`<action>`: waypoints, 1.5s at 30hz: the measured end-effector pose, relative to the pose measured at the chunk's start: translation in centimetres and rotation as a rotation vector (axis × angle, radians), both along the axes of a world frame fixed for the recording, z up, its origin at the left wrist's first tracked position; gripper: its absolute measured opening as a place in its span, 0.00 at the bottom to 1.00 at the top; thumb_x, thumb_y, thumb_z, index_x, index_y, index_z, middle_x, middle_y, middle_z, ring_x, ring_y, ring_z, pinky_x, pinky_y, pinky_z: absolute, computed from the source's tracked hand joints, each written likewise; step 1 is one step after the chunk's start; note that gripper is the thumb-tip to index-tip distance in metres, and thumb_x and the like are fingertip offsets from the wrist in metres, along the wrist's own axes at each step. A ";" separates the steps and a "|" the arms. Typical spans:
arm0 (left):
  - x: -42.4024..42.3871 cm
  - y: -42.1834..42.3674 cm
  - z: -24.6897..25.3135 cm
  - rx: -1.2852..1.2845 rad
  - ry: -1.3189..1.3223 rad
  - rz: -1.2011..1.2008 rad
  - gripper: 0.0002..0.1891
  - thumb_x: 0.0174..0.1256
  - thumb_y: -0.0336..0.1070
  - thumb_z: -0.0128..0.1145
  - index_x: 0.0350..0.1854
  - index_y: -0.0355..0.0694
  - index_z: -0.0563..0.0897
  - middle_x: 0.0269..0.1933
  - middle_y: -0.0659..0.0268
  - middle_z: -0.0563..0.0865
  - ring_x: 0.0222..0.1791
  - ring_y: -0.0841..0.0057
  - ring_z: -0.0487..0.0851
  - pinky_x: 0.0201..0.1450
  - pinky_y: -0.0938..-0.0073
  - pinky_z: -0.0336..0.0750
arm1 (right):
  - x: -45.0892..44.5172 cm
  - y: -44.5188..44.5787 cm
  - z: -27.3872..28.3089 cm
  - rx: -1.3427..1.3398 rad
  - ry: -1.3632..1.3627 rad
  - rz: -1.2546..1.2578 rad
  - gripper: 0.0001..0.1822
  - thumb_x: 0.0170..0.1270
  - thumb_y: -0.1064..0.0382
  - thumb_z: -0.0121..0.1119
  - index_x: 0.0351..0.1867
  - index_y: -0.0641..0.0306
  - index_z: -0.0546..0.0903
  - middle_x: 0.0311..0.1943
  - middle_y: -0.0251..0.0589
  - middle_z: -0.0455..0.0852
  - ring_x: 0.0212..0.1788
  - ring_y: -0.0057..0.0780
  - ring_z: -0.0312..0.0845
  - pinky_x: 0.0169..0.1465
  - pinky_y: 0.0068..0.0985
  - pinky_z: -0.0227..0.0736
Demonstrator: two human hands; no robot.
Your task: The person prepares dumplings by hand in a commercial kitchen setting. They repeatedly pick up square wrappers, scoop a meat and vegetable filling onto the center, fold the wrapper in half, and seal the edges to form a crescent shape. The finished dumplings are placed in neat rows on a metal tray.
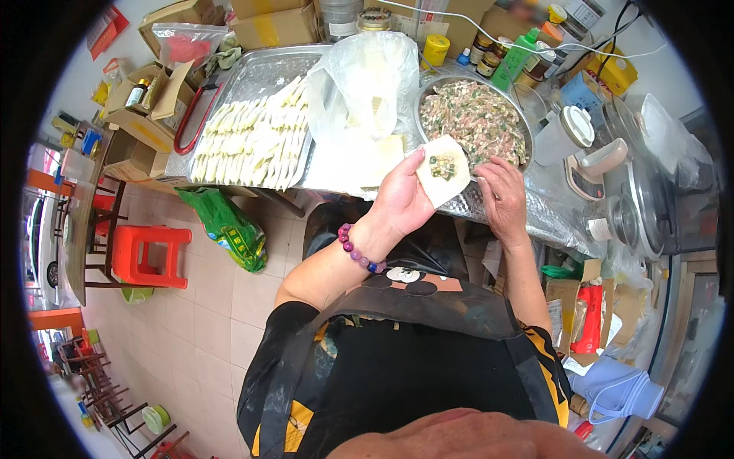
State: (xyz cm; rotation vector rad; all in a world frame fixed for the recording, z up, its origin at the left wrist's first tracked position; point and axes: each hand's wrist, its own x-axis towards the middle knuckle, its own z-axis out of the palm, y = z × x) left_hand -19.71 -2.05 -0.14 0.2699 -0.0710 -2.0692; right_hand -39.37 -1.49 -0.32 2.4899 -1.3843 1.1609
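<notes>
On my left hand [401, 198] lies a pale square dough wrapper [459, 186], held at its edge by the thumb. A small mound of minced filling with green bits [443, 167] sits at its middle. My right hand [504, 198] is just right of the wrapper, fingers curled; a thin object seems to show at its fingertips, too small to make out. Behind both hands stands a round metal bowl [531, 143] of minced meat filling [473, 115]. Left of the wrapper is a stack of wrappers [389, 154], partly under a clear plastic bag [367, 74].
A metal tray [252, 72] at the left holds rows of folded, filled dumplings [246, 140]. Jars, a green bottle [516, 60], a lidded plastic jug [559, 135] and a kitchen scale [585, 181] crowd the right. A red stool [152, 252] and a green bag [226, 226] are on the floor.
</notes>
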 end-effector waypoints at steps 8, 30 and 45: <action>-0.2 1.5 2.1 -0.071 -0.003 0.007 0.26 0.79 0.49 0.28 0.67 0.35 0.63 0.65 0.55 0.71 0.66 0.62 0.69 0.71 0.57 0.61 | 2.1 1.8 1.4 -0.114 -0.134 0.052 0.24 0.46 0.69 0.68 0.49 0.62 0.79 0.53 0.44 0.78 0.57 0.46 0.73 0.60 0.40 0.65; -1.0 4.7 -1.6 -0.455 -0.204 -0.063 0.19 0.76 0.40 0.44 0.64 0.35 0.67 0.59 0.62 0.76 0.58 0.74 0.75 0.63 0.70 0.70 | 4.3 2.9 2.0 -0.137 -0.357 0.153 0.11 0.46 0.72 0.69 0.32 0.62 0.80 0.46 0.43 0.81 0.57 0.50 0.72 0.58 0.41 0.67; -0.4 5.1 -0.1 -0.534 -0.401 -0.033 0.18 0.77 0.39 0.39 0.59 0.31 0.71 0.51 0.61 0.80 0.47 0.77 0.79 0.55 0.71 0.73 | 4.0 2.5 1.2 0.323 -0.594 0.150 0.10 0.58 0.66 0.64 0.38 0.69 0.81 0.43 0.46 0.83 0.48 0.38 0.79 0.54 0.29 0.70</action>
